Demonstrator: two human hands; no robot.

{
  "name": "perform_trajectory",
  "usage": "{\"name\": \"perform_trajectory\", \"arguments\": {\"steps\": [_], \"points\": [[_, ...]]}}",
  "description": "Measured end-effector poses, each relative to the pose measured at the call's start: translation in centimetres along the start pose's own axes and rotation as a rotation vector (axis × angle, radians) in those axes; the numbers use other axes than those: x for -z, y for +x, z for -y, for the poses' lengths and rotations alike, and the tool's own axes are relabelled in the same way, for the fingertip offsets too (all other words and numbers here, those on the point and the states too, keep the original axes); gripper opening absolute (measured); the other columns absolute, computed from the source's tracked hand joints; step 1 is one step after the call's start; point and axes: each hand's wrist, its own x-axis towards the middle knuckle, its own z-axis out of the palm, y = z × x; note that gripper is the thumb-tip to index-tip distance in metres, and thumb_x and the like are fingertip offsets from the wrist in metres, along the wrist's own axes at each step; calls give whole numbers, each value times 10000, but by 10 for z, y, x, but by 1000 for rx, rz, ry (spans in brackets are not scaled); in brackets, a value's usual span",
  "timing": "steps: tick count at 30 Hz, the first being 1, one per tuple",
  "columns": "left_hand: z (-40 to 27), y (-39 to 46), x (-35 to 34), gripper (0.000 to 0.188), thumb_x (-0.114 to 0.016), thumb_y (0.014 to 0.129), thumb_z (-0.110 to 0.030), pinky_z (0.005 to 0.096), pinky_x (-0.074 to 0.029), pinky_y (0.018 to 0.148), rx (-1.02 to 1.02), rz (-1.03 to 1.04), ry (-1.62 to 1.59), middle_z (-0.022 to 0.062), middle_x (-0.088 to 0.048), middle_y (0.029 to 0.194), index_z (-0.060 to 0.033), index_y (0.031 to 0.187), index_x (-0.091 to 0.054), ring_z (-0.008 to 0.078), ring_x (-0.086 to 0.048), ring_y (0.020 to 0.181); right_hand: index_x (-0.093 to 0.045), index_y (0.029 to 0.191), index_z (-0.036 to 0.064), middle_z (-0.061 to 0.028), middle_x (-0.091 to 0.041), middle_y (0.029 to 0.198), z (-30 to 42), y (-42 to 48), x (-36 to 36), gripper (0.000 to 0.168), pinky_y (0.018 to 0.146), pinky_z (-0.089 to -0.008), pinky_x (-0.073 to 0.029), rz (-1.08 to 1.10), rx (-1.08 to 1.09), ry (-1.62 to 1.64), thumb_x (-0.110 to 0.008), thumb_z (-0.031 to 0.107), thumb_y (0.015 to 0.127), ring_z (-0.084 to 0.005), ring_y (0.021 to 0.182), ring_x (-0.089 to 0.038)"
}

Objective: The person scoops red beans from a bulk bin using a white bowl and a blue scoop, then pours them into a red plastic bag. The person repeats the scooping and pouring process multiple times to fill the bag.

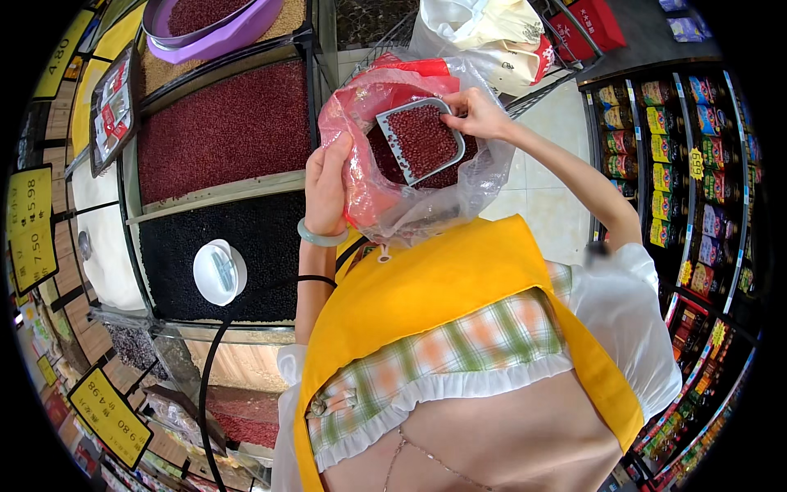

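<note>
My left hand (330, 184), with a pale bangle (322, 234) at the wrist, grips the left rim of a clear and red plastic bag (381, 209). Inside the bag lies a mass of small dark red beans (384, 157). My right hand (476, 115) reaches over the bag's far right side and pinches the edge of a grey plastic scoop (454, 161). More red beans (424, 138) fill the scoop, which sits within the bag's mouth above the loose beans. The bag's underside is hidden.
To the left are bins of red beans (227, 129) and black beans (166, 264); a white scoop (219, 272) rests on the black ones. A purple basin (209, 46) stands farther back. Beyond the bag is a shopping cart (541, 92) with a white bag (473, 31). Shelves of packaged jars (664, 160) line the right.
</note>
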Motion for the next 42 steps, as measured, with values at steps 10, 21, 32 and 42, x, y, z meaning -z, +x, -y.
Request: {"name": "perform_trajectory", "arguments": {"steps": [10, 21, 32, 42], "points": [[0, 5, 10, 173, -502, 912, -186, 204, -431, 674, -40, -52, -50, -16, -604, 849, -43, 915, -599, 43, -534, 747, -660, 936, 16, -22, -481, 513, 36, -18, 27, 228, 467, -252, -360, 34, -78, 22, -581, 54, 724, -67, 473, -396], [-2, 7, 13, 178, -512, 904, -194, 205, -427, 644, -85, -93, -81, -19, -599, 824, -41, 912, -602, 45, -533, 714, -636, 997, -18, 18, -545, 580, 70, -11, 49, 222, 436, -196, -376, 98, -78, 79, -573, 52, 795, -33, 477, -469], [13, 32, 42, 214, -502, 875, -246, 240, -457, 589, 42, -321, -406, 2, -587, 765, -45, 871, -575, 84, -544, 648, -641, 906, -30, -7, -575, 585, 154, 64, 64, 172, 452, -210, -407, 175, 52, -66, -562, 57, 780, -34, 488, -487], [41, 31, 69, 228, -527, 878, -240, 261, -484, 686, 111, -256, -429, 44, -625, 870, -40, 974, -580, 126, -594, 753, -632, 761, -58, -190, -633, 689, 192, 265, -80, 221, 633, -393, -527, 71, 263, -695, -605, 135, 657, -308, 681, -646]]}}
